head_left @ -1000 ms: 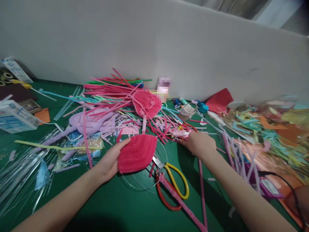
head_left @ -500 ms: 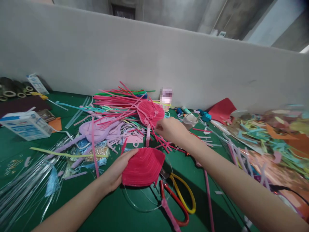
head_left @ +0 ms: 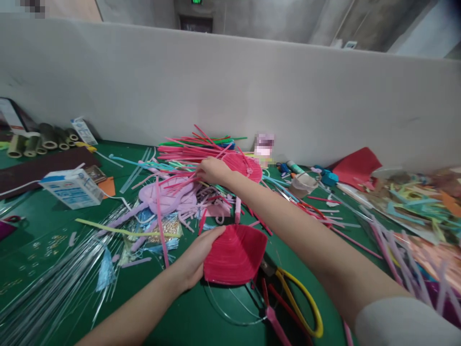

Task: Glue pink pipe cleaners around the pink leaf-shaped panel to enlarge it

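Observation:
My left hand [head_left: 201, 254] grips the left edge of a red fan-shaped piece [head_left: 236, 257] made of fuzzy pipe cleaners laid side by side; clear wire loops hang below it. My right hand [head_left: 213, 171] reaches across to the pile, its fingers curled together among pink pipe cleaners [head_left: 176, 153]. Whether one is pinched there I cannot make out. Behind the right wrist lies a pinkish-red round pipe-cleaner piece [head_left: 248, 166], partly covered. A lilac pipe-cleaner shape [head_left: 167, 192] rests just left of the right hand. Scissors [head_left: 302, 298] with yellow and red handles lie right of the fan-shaped piece.
A white-and-blue carton [head_left: 72, 190] stands at left, with bamboo tubes [head_left: 48, 137] behind it. Silvery strands [head_left: 57, 274] spread across the green table at front left. Red felt [head_left: 356, 168] and paper scraps [head_left: 414, 206] lie at right. A white partition [head_left: 230, 86] rises behind.
My right hand has moved left from beside the round red piece to the pink pipe cleaners. My left hand still holds the fan-shaped piece. The view has turned slightly left.

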